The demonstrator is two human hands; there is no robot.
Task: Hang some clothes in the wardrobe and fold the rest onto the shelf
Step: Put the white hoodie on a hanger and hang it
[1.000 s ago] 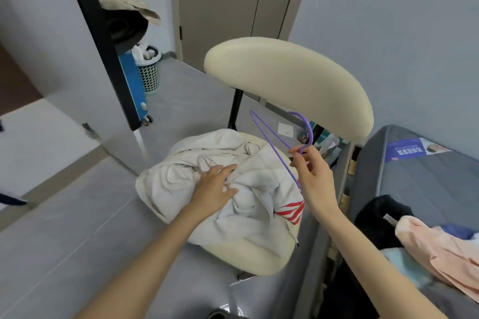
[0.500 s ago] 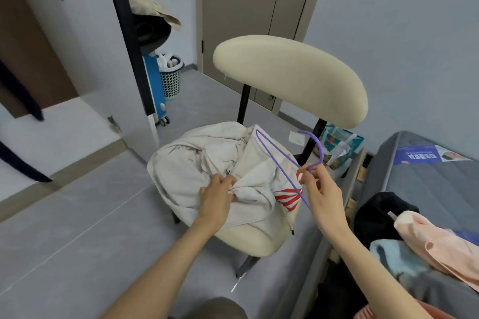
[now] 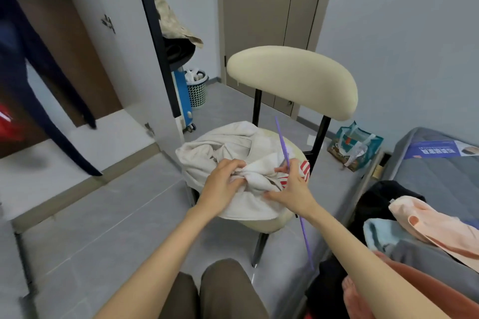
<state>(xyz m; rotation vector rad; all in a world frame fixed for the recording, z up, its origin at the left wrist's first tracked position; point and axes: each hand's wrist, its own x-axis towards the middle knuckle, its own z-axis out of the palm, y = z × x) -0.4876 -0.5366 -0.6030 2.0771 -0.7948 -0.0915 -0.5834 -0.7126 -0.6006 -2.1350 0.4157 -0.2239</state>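
We see both hands at frame centre, over the seat of a cream chair [image 3: 290,77]; the chair backrest sits at 12 o'clock from the hands, its black legs running down to the grey tile floor [image 3: 103,215]. A crumpled cream garment [image 3: 220,147] with a red-and-white striped patch lies heaped on the seat; it covers most of the cushion and hangs over the near edge. The left hand [image 3: 223,184] rests on the garment with fingers curled into a bunched fold, clamped on the cloth. The right hand [image 3: 290,189] is at 3 o'clock of the left, just beside it; its fingers are pinched together on a purple hanger [image 3: 283,147] and also press against the fabric by the striped patch; whether they grip cloth too, we cannot tell. The hanger appears as a thin line running from 12 o'clock above the right hand, through the fingers, down to 5 o'clock past the wrist; its hook is not resolved.

Surroundings: an open wardrobe [image 3: 77,59] at 9 to 10 o'clock, with a dark blue garment [image 3: 39,80] hanging in it, blurred; a bed [image 3: 440,176] at 3 o'clock carrying a pile of clothes [image 3: 427,223], peach, light blue and black among them; a teal bag [image 3: 355,145] on the floor between chair and bed; a laundry basket [image 3: 197,88] at 11 o'clock near a closed door.
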